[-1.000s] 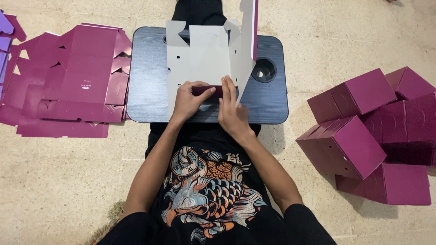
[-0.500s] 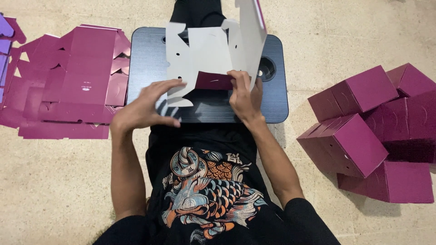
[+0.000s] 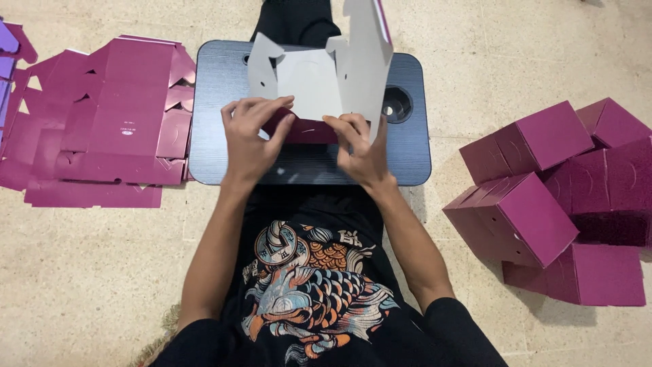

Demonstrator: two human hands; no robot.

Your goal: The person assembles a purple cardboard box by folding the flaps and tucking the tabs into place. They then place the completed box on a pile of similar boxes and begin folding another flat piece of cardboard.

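A die-cut cardboard box blank [image 3: 319, 81], grey inside and magenta outside, lies partly folded on a dark lap tray [image 3: 224, 136]. One side panel stands upright at the right. My left hand [image 3: 252, 139] presses on the near edge of the blank, fingers on the grey panel above a magenta flap [image 3: 305, 129]. My right hand [image 3: 360, 146] grips the same near edge beside the upright panel, thumb on the grey face.
A stack of flat magenta box blanks [image 3: 102, 122] lies on the floor at the left. Several assembled magenta boxes [image 3: 550, 197] are piled at the right. The tray has a round cup recess [image 3: 396, 104] at its right end.
My left hand came off the blank, swung out left, and has returned to the near edge. The right side panel now stands higher, and the blank has shifted.
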